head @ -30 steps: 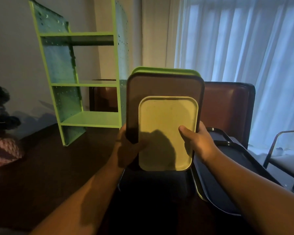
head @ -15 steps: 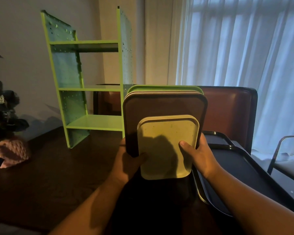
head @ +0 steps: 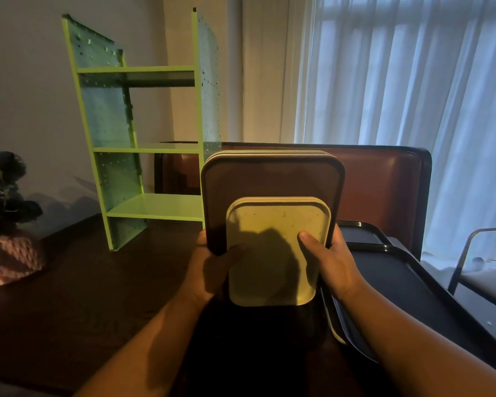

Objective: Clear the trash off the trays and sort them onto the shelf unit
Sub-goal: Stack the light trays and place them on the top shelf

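I hold a stack of trays tilted up on edge in front of me. A small pale yellow tray (head: 275, 250) faces me, with a larger brown tray (head: 272, 181) behind it and the rim of at least one more tray behind that. My left hand (head: 212, 267) grips the stack's left edge, thumb on the yellow tray. My right hand (head: 327, 262) grips the right edge, thumb on the yellow tray's face. The green shelf unit (head: 143, 138) stands on the dark table (head: 83, 282) to the left, its three shelves bare.
Dark trays (head: 407, 282) lie stacked on the table to the right. A brown chair back (head: 384, 190) stands behind the table. A pink knitted thing (head: 9, 256) and a dark plant sit at the far left. A metal chair (head: 481, 270) stands by the curtain.
The stack of trays has come down lower and a little closer to me, with both hands still gripping its edges. The green rear tray's rim now barely shows.
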Motion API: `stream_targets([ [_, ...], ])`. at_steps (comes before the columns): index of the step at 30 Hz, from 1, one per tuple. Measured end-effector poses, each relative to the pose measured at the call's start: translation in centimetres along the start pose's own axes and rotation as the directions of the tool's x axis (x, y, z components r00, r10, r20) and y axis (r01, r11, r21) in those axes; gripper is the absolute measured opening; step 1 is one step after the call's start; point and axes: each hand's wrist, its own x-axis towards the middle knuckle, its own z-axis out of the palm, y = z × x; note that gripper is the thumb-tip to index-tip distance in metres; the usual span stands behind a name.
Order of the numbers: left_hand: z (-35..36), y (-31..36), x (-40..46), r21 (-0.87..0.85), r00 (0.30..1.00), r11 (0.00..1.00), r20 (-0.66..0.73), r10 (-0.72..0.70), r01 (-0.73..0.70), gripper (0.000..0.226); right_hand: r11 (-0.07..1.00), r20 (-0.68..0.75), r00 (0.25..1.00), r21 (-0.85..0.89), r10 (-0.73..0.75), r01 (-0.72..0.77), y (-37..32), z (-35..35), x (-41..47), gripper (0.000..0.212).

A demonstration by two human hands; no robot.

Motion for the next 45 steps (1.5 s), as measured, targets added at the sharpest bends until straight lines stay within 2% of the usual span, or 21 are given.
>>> stream_targets([
  [6, 0.1, 0.2, 0.4, 0.040, 0.996, 0.999, -0.082, -0.022, 0.026, 0.072, 0.993, 0.015, 0.999, -0.117, -0.030, 0.032, 0.1, -0.1, 0.6, 0.048],
  [9, 0.0, 0.0, 0.6, 0.016, 0.996, 1.000, -0.088, -0.022, 0.023, 0.073, 0.988, 0.003, 0.999, -0.154, -0.034, 0.034, 0.3, -0.1, 0.8, 0.050],
  [13, -0.2, 0.1, 0.7, 0.048, 1.000, 0.999, -0.028, -0.005, 0.007, 0.066, 0.981, -0.031, 0.999, -0.193, -0.037, 0.030, 0.6, 0.1, 1.4, 0.058],
  [15, -0.4, 0.0, 1.0, 0.058, 0.999, 0.998, -0.029, 0.015, -0.013, 0.060, 0.991, -0.044, 0.999, -0.130, 0.010, -0.015, 1.1, 0.2, 1.8, 0.057],
  [17, -0.2, -0.1, 1.4, 0.054, 0.999, 0.999, -0.050, -0.006, 0.009, 0.064, 0.996, -0.071, 0.994, -0.011, 0.083, -0.084, 1.7, 0.2, 2.3, 0.057],
  [22, 1.5, 1.7, 5.0, 0.064, 0.992, 0.995, -0.104, -0.072, 0.079, 0.031, 0.991, -0.181, 0.979, -0.074, 0.096, -0.111, 0.5, 0.3, 5.9, 0.027],
  [24, 2.6, 3.3, 7.2, 0.080, 0.989, 0.990, -0.105, -0.104, 0.113, 0.023, 0.978, -0.209, 0.974, -0.167, 0.091, -0.127, -1.4, -0.5, 8.4, 0.035],
  [26, 3.8, 5.7, 9.5, 0.103, 0.983, 0.984, -0.129, -0.134, 0.147, 0.017, 0.955, -0.192, 0.975, -0.251, 0.107, -0.155, -3.8, -1.3, 10.8, 0.052],
  [28, 5.3, 8.9, 11.5, 0.142, 0.977, 0.971, -0.121, -0.174, 0.190, 0.016, 0.948, -0.170, 0.974, -0.257, 0.148, -0.189, -6.9, -2.0, 12.8, 0.071],
  [31, 7.7, 15.0, 14.6, 0.265, 0.954, 0.920, -0.156, -0.255, 0.289, 0.024, 0.914, -0.174, 0.960, -0.308, 0.218, -0.263, -13.2, -2.6, 15.5, 0.085],
  [34, 9.6, 22.4, 17.4, 0.322, 0.941, 0.886, -0.154, -0.300, 0.335, 0.018, 0.884, -0.209, 0.926, -0.291, 0.315, -0.366, -20.9, -3.0, 18.6, 0.074],
  [37, 10.9, 29.0, 19.8, 0.436, 0.953, 0.849, -0.083, -0.292, 0.298, 0.020, 0.891, -0.149, 0.918, -0.226, 0.367, -0.393, -28.0, -3.3, 21.6, 0.054],
  [39, 11.5, 33.9, 21.8, 0.440, 0.953, 0.850, -0.054, -0.297, 0.290, 0.035, 0.879, -0.082, 0.907, -0.222, 0.414, -0.421, -33.3, -3.0, 23.5, 0.046],
  [41, 11.7, 39.1, 23.4, 0.421, 0.927, 0.832, -0.066, -0.369, 0.361, 0.053, 0.849, -0.068, 0.890, -0.275, 0.451, -0.451, -38.6, -2.1, 25.2, 0.042],
  [43, 10.8, 44.0, 25.3, 0.371, 0.908, 0.839, -0.030, -0.417, 0.398, 0.054, 0.827, -0.060, 0.882, -0.322, 0.467, -0.460, -43.3, -0.6, 26.6, 0.045],
  [45, 8.7, 48.0, 26.8, 0.312, 0.901, 0.855, -0.004, -0.435, 0.414, 0.068, 0.831, -0.029, 0.885, -0.333, 0.464, -0.447, -46.8, 1.5, 27.8, 0.038],
])
